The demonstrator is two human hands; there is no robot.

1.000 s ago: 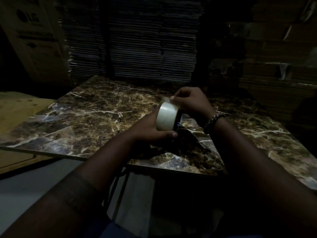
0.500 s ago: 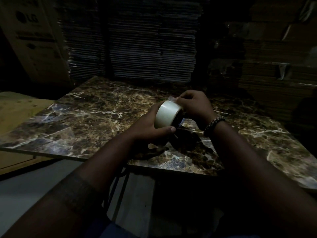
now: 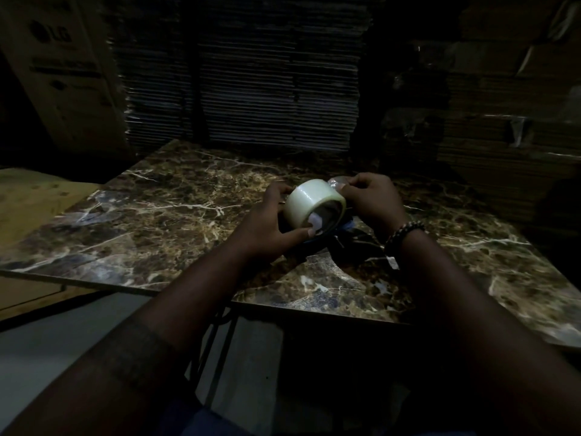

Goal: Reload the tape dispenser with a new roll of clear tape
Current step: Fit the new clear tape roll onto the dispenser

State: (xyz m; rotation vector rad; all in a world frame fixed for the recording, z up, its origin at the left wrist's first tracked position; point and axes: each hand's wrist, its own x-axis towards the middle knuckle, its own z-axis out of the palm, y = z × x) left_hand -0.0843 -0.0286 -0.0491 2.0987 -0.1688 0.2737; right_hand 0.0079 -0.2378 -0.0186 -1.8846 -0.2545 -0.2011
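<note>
A pale roll of clear tape (image 3: 309, 201) is held above the marble table (image 3: 163, 215), its hollow core facing me and tilted right. My left hand (image 3: 270, 223) grips the roll from the left, thumb at the core's lower edge. My right hand (image 3: 372, 199) pinches the tape's loose end (image 3: 338, 183) just past the roll's upper right. Under the hands lies a dark tape dispenser (image 3: 349, 243), mostly lost in shadow, with a hint of blue near the roll.
Tall stacks of flattened cardboard (image 3: 245, 73) rise behind the table. A printed carton (image 3: 59, 67) stands at the far left and more cardboard (image 3: 509, 105) at the right. A lower wooden surface (image 3: 28, 199) adjoins the table's left side. The scene is very dim.
The roll has turned so its core faces me more. My right hand has shifted from the roll's top to its upper right, drawing a short length of tape off.
</note>
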